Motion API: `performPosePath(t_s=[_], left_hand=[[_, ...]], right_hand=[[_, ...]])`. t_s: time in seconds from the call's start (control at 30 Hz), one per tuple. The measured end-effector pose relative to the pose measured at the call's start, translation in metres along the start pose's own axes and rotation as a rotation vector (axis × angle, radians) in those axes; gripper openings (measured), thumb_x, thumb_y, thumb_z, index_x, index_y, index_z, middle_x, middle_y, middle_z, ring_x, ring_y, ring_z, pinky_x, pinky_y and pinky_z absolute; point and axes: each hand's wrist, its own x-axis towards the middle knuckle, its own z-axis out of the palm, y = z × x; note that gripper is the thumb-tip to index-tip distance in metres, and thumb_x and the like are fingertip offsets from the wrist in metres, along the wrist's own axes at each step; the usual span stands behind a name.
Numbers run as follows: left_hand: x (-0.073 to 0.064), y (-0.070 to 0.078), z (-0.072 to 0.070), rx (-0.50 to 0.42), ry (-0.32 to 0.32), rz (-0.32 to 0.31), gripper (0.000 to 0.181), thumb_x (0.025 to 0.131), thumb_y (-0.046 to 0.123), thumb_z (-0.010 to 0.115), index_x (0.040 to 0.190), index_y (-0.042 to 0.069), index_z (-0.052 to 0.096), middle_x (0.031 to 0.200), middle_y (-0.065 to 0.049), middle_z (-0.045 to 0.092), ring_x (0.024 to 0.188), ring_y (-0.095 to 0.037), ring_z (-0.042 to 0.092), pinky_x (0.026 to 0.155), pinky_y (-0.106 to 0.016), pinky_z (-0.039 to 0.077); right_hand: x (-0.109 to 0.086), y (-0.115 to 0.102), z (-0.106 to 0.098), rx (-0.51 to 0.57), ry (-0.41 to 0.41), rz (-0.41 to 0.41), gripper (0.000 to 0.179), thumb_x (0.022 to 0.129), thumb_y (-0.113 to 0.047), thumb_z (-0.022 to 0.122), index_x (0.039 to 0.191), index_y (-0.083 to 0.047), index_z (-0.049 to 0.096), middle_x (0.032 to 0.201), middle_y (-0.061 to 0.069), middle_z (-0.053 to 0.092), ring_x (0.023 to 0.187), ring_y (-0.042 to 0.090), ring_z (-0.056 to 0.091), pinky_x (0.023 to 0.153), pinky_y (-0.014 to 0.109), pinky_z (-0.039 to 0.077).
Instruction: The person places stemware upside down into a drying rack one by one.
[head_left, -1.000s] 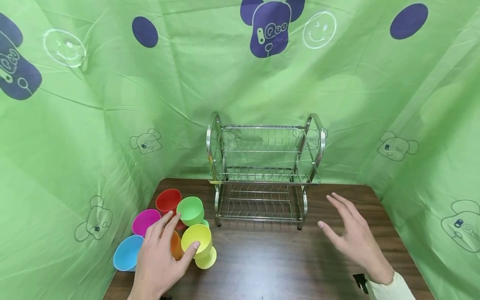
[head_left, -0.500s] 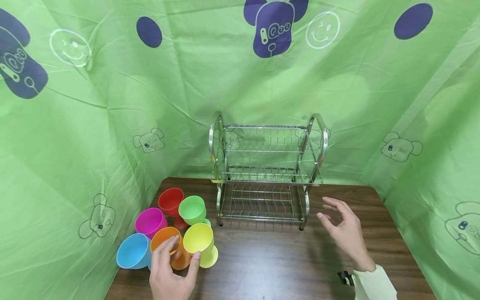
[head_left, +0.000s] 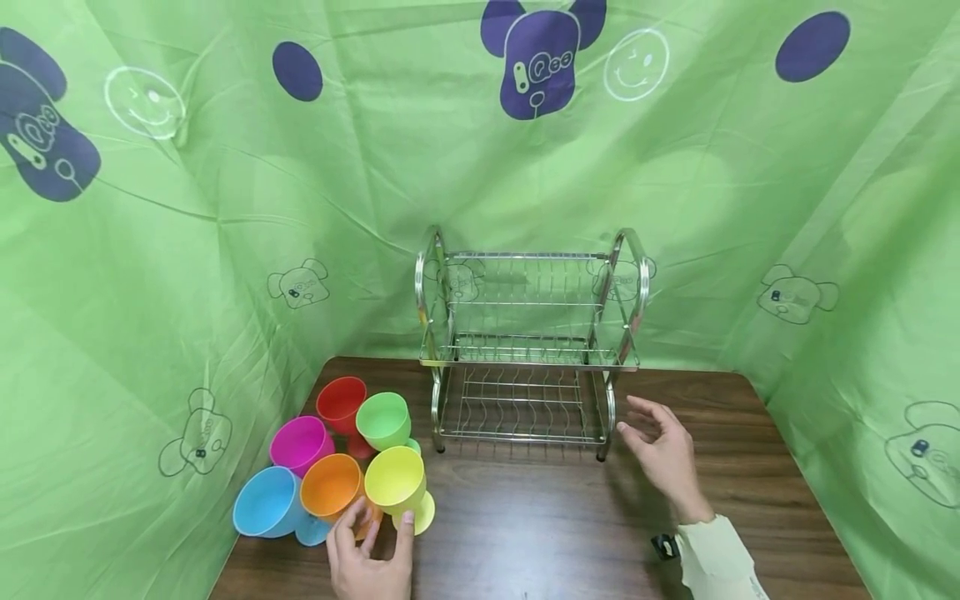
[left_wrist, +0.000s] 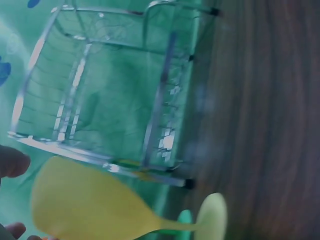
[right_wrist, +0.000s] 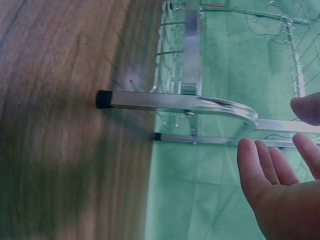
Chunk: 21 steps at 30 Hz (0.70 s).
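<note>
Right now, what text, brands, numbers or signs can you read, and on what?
"Qee" or "Qoo" (last two letters unclear): centre purple bear on the curtain.
Same lettering, tilted: left purple bear.
Small outlined bears: lettering too small to read.
Winking smileys on the curtain: no words.
Sleeve: faint mark, unreadable.
Cups, rack: none readable.
</note>
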Motion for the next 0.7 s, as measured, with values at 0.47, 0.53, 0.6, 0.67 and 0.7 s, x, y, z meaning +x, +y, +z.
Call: performPosePath(t_s=[0.47,0.53,0.6,0.67,0.7], left_hand=[[-0.013,-0.025,0.037,-0.073,-0.02,-0.139,0.089,0.078,0.013,0.095,0.153,0.007,0.047,0.14,-0.011,0.046,0.125,-0.012,0.048,0.106,-0.021,0.052],[-0.013,-0.029,0.041,-0.085,-0.003,-0.122,0.091,0.077,0.008,0.096,0.153,0.006,0.047,0.14,-0.011,0.045,0.124,-0.007,0.046,0.106,-0.025,0.053],[-0.014,-0.033,0.045,-0.102,0.009,-0.104,0.092,0.075,0.005,0.095,0.154,0.006,0.047,0.141,-0.012,0.044,0.124,-0.004,0.045,0.106,-0.021,0.053],[-0.014,-0.036,0.049,-0.128,0.015,-0.087,0.095,0.074,0.001,0.095,0.155,0.006,0.046,0.143,-0.013,0.043,0.125,-0.003,0.045,0.106,-0.015,0.05],[-0.014,-0.038,0.05,-0.14,0.017,-0.079,0.096,0.074,0.0,0.095,0.156,0.007,0.045,0.144,-0.014,0.043,0.126,-0.003,0.045,0.105,-0.012,0.049]], right_hand=[[0.007,0.013,0.025,0.115,0.017,0.055,0.05,0.089,0.001,0.082,0.136,-0.003,0.067,0.128,0.021,0.071,0.1,0.007,0.07,0.084,0.011,0.059],[0.007,0.014,0.027,0.119,0.029,0.048,0.048,0.089,0.002,0.081,0.135,-0.003,0.069,0.125,0.022,0.073,0.097,0.005,0.071,0.083,0.011,0.059],[0.007,0.015,0.028,0.122,0.043,0.038,0.046,0.088,0.003,0.081,0.132,-0.004,0.071,0.122,0.022,0.074,0.094,0.003,0.07,0.081,0.011,0.059],[0.007,0.016,0.029,0.113,0.052,0.026,0.045,0.087,0.003,0.082,0.13,-0.005,0.073,0.119,0.022,0.075,0.091,0.002,0.07,0.079,0.011,0.059],[0.007,0.017,0.03,0.101,0.053,0.026,0.044,0.087,0.003,0.082,0.129,-0.005,0.073,0.118,0.02,0.075,0.089,0.0,0.069,0.079,0.01,0.059]])
